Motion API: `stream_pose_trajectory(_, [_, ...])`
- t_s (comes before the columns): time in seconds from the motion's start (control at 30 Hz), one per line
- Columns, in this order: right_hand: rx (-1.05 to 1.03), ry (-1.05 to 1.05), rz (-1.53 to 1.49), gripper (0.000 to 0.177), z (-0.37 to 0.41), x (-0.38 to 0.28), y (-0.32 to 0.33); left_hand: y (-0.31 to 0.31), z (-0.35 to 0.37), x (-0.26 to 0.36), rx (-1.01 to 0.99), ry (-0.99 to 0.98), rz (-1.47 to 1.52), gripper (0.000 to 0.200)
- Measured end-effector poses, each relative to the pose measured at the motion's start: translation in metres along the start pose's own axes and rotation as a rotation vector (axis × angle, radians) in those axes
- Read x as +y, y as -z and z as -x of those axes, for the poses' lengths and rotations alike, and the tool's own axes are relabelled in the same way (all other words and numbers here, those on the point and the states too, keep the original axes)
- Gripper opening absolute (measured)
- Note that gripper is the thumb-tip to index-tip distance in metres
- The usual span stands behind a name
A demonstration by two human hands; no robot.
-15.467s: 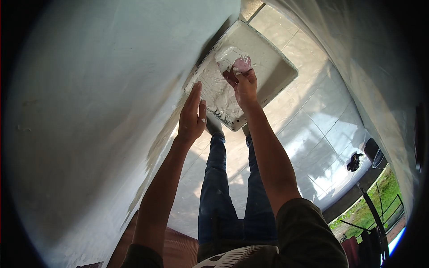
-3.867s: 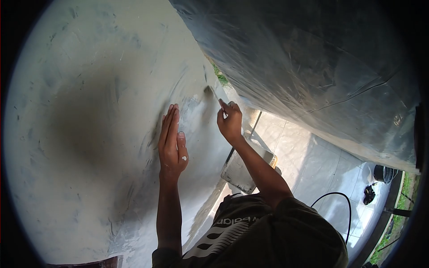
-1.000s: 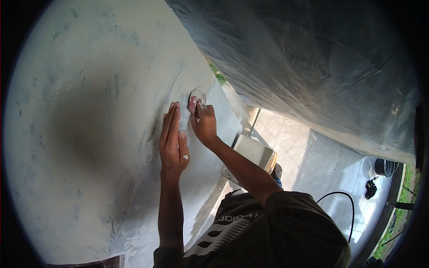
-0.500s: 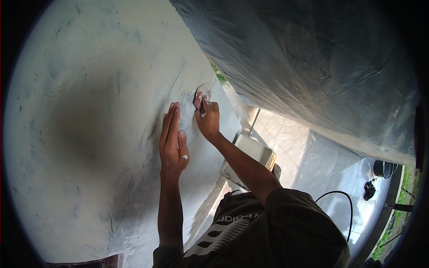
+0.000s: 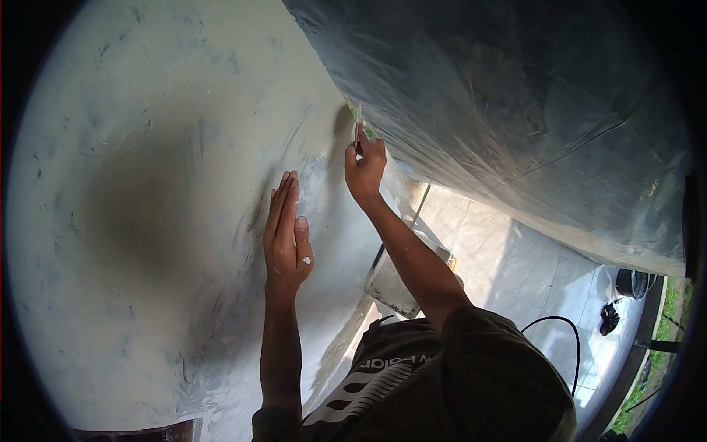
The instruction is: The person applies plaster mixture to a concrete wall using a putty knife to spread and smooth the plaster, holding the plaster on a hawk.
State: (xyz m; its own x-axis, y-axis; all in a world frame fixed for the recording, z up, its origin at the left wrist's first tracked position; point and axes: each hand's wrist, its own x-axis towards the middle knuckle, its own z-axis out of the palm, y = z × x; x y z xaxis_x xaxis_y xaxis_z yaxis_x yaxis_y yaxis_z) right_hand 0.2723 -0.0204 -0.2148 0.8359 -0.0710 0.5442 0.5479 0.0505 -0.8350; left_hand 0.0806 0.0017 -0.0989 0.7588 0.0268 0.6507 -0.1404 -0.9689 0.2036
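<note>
My left hand (image 5: 284, 239) rests against the smeared white wall (image 5: 184, 309), fingers straight and side by side, thumb slightly apart. A white blob of putty sticks to the base of its thumb. Off to its right and higher in view, my right hand (image 5: 366, 166) is closed around a putty knife (image 5: 359, 132). The blade appears edge-on at the border of the wall, and much of the handle is hidden in my fingers. A damp-looking grey-white patch (image 5: 314, 177) shows on the wall between both hands.
Dark plastic sheeting (image 5: 515, 110) hangs along the upper right. Under my right forearm is a putty-stained, pale rectangular container (image 5: 398, 283). Farther right, a black bucket (image 5: 632, 283), a black crumpled item (image 5: 609, 317) and a black cable (image 5: 567, 319) are on the tiled floor (image 5: 490, 258).
My right hand has moved up and right with the putty knife, from the wall surface to its edge, and the blade has turned edge-on. My left hand has stayed nearly still.
</note>
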Motion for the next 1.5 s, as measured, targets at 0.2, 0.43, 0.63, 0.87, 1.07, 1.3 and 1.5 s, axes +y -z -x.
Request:
stream_pose_trajectory(0.2, [-0.251, 0.098, 0.034, 0.05, 0.045, -0.028, -0.007, -0.001, -0.002, 0.0, 0.016, -0.017, 0.0, 0.046])
stream_pose_trajectory(0.43, [-0.249, 0.159, -0.167, 0.051, 0.086, -0.043, 0.031, 0.0, -0.001, -0.001, 0.015, -0.002, 0.026, 0.047])
stream_pose_trajectory(0.63, [-0.154, 0.114, 0.161, 0.042, -0.016, -0.017, 0.0, 0.001, 0.001, 0.002, 0.014, 0.02, 0.026, 0.047])
stream_pose_trajectory(0.87, [-0.29, 0.227, -0.214, 0.045, 0.099, -0.057, 0.007, 0.001, 0.0, -0.005, 0.036, -0.048, 0.001, 0.047])
stream_pose_trajectory(1.07, [-0.127, 0.219, -0.133, 0.045, 0.062, -0.048, 0.027, 0.008, 0.002, -0.002, 0.037, -0.005, 0.02, 0.047])
stream_pose_trajectory(1.3, [-0.108, 0.284, 0.036, 0.045, 0.003, -0.017, -0.013, 0.008, 0.005, 0.004, 0.026, 0.016, 0.014, 0.047])
stream_pose_trajectory(1.5, [-0.291, 0.356, -0.208, 0.048, 0.099, -0.056, 0.018, 0.008, 0.002, -0.001, 0.038, -0.02, 0.009, 0.048])
